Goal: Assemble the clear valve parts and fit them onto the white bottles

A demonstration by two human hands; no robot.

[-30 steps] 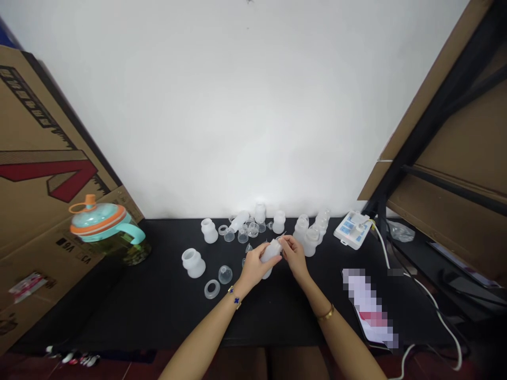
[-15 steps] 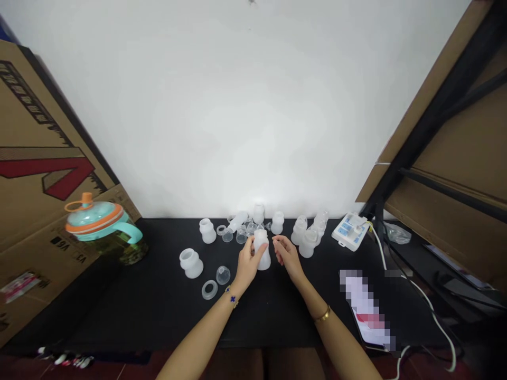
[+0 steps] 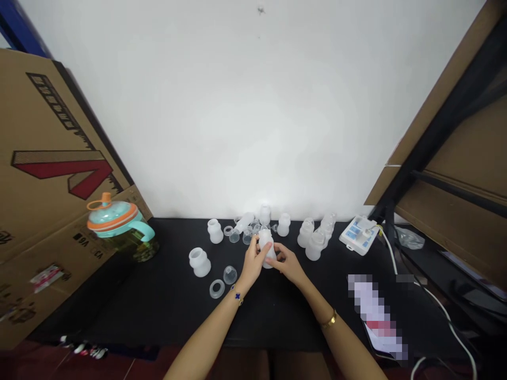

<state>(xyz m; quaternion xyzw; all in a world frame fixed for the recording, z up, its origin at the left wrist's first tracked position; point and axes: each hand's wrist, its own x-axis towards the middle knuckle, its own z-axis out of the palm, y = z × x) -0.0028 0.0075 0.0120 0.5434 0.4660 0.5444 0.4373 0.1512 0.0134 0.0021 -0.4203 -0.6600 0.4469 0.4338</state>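
A small white translucent bottle point(image 3: 266, 245) stands upright over the black table point(image 3: 158, 301), held between both my hands. My left hand point(image 3: 252, 264) wraps its left side with the thumb up near the neck. My right hand point(image 3: 287, 264) closes on its lower right side. Behind it lie more white bottles point(image 3: 214, 230), clear caps and rings in a loose row along the wall. Another bottle point(image 3: 199, 262), a clear dome cap point(image 3: 229, 274) and a ring point(image 3: 217, 288) lie left of my left hand.
A teal and orange lidded jug point(image 3: 119, 229) stands at the left by a large cardboard box point(image 3: 47, 174). A white power strip point(image 3: 359, 235) with a cable lies at the right, near a blurred flat item point(image 3: 376, 316) and a dark shelf frame point(image 3: 443, 174).
The bottle went from lying tilted in my hands to upright. My right hand let go of it for a moment, then closed on its lower side again.
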